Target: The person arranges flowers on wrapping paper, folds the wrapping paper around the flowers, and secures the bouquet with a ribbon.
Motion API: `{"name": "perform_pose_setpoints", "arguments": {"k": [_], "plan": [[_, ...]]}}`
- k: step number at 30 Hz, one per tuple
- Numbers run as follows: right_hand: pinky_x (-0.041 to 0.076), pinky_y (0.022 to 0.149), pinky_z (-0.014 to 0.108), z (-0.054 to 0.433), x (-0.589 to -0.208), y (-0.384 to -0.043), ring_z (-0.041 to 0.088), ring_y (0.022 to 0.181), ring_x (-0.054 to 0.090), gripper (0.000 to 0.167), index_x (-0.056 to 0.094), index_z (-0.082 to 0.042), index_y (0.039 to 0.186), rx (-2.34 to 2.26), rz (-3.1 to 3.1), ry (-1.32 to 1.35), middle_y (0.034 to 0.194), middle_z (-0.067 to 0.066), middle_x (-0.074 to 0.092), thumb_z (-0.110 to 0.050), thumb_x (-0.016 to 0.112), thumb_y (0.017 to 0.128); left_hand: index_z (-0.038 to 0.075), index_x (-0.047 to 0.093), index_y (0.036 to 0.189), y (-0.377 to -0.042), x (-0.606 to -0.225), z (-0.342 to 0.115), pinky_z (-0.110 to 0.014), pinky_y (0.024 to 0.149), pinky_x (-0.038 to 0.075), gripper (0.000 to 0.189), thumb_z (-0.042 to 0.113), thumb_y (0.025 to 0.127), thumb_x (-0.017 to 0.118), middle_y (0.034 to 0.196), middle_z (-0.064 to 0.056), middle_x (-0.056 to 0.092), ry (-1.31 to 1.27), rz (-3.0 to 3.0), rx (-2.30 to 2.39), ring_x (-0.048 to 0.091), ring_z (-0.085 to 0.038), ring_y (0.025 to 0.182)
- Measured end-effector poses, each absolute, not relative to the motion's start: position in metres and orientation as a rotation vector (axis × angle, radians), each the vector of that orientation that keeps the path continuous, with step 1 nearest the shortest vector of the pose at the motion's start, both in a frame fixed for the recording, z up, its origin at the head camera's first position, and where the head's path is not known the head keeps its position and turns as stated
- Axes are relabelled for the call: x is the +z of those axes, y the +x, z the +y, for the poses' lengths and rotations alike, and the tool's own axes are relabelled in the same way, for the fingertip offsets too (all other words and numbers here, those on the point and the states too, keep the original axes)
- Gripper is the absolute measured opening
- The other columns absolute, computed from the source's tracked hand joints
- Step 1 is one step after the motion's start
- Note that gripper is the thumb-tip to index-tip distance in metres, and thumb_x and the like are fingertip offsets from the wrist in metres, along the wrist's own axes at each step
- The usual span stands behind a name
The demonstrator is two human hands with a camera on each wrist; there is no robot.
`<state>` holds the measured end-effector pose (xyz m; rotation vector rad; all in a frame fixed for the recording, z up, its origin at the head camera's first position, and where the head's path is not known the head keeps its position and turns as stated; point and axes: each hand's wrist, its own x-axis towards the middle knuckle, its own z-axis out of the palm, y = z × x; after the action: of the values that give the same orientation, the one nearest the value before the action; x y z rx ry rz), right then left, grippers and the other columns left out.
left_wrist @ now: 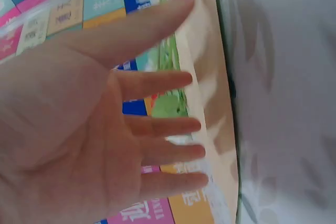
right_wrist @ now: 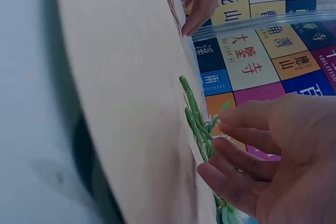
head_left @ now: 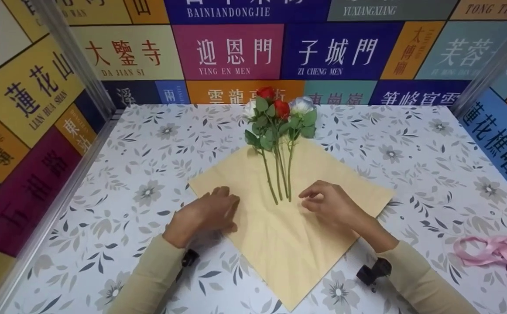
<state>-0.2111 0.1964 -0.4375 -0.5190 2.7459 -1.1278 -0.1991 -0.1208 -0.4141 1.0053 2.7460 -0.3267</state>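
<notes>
A bunch of artificial-looking flowers [head_left: 261,124] lies on a square of tan wrapping paper [head_left: 279,244], turned so one corner points at me. Two red roses [head_left: 281,109], a white bloom [head_left: 250,109] and a pale blue-white bloom [head_left: 301,104] head the green stems [head_left: 267,174]. At the paper's left edge hovers or rests my left hand [head_left: 207,211]; its fingers are stretched out in the left wrist view, holding nothing. My right hand [head_left: 327,203] is over the paper beside the stem ends, fingers loosely bent around nothing. Whether either hand touches the paper is unclear.
A pink ribbon [head_left: 493,253] lies loosely heaped at the right of the table, which has a floral-patterned cover [head_left: 149,170]. Panels with coloured place-name tiles [head_left: 231,50] stand behind and along both sides. Dark wrist straps [head_left: 373,271] sit on the sleeves.
</notes>
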Motion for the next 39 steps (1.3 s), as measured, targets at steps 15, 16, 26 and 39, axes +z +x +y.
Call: {"name": "perform_pose_setpoints", "arguments": {"k": [15, 16, 26, 39], "plan": [[0.04, 0.106, 0.062, 0.228, -0.438, -0.154, 0.037, 0.135, 0.047, 0.06, 0.063, -0.013, 0.135, -0.605, 2.733, -1.232, 0.146, 0.014, 0.054, -0.045, 0.074, 0.085, 0.011, 0.041, 0.151, -0.166, -0.427, -0.116, -0.05, 0.122, 0.029, 0.079, 0.04, 0.086, 0.073, 0.16, -0.023, 0.031, 1.079, 2.581, 0.277, 0.031, -0.042, 0.148], [0.038, 0.107, 0.063, 0.23, -0.438, -0.151, 0.039, 0.137, 0.045, 0.065, 0.062, -0.014, 0.137, -0.579, 2.714, -1.244, 0.149, 0.015, 0.052, -0.049, 0.073, 0.083, 0.012, 0.04, 0.152, -0.164, -0.427, -0.116, -0.049, 0.122, 0.029, 0.079, 0.04, 0.086, 0.072, 0.161, -0.022, 0.031, 1.098, 2.574, 0.269, 0.031, -0.042, 0.148], [0.023, 0.11, 0.076, 0.235, -0.441, -0.144, 0.053, 0.144, 0.031, 0.07, 0.059, -0.016, 0.139, -0.562, 2.585, -1.157, 0.157, 0.018, 0.041, -0.051, 0.068, 0.079, 0.012, 0.061, 0.135, -0.167, -0.432, -0.116, -0.033, 0.086, 0.06, 0.054, 0.033, 0.086, 0.073, 0.146, -0.019, 0.052, 1.285, 2.635, 0.21, 0.061, -0.032, 0.122], [0.035, 0.105, 0.071, 0.241, -0.435, -0.152, 0.05, 0.134, 0.048, 0.043, 0.066, -0.012, 0.131, -0.827, 2.556, -1.181, 0.142, 0.014, 0.059, -0.032, 0.065, 0.093, 0.019, 0.054, 0.145, -0.163, -0.428, -0.113, -0.041, 0.087, 0.059, 0.069, 0.042, 0.084, 0.076, 0.141, -0.02, 0.056, 1.289, 2.638, 0.269, 0.067, -0.033, 0.107]]}}
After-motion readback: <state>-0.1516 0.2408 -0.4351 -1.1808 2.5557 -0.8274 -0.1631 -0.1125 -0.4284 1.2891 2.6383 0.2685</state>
